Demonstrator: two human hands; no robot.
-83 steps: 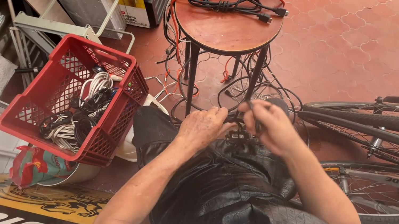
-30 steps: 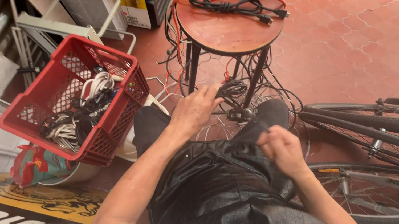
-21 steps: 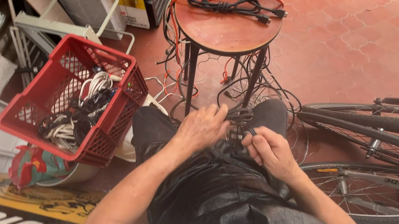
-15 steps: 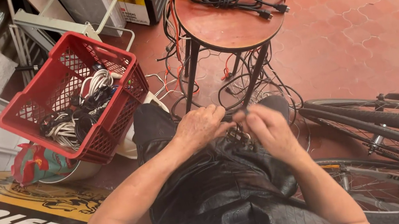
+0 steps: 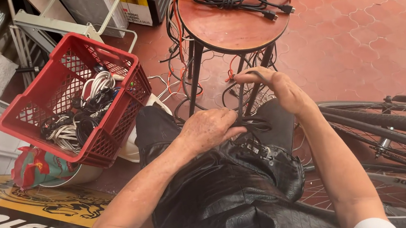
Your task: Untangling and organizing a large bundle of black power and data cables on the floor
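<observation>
**Both hands on a black cable below the round stool**

The left hand [image 5: 209,127] pinches a coiled bundle of thin black cable [image 5: 254,123] over the lap, just below the round red-brown wooden stool [image 5: 232,25]. The right hand [image 5: 275,87], raised nearer the stool's legs, has its fingers [image 5: 243,76] closed narrowly on a strand running up from that bundle. Left of the stool sits a red plastic lattice crate [image 5: 51,95] holding more cords; right of it lie black bicycle tyres [image 5: 397,123].
</observation>
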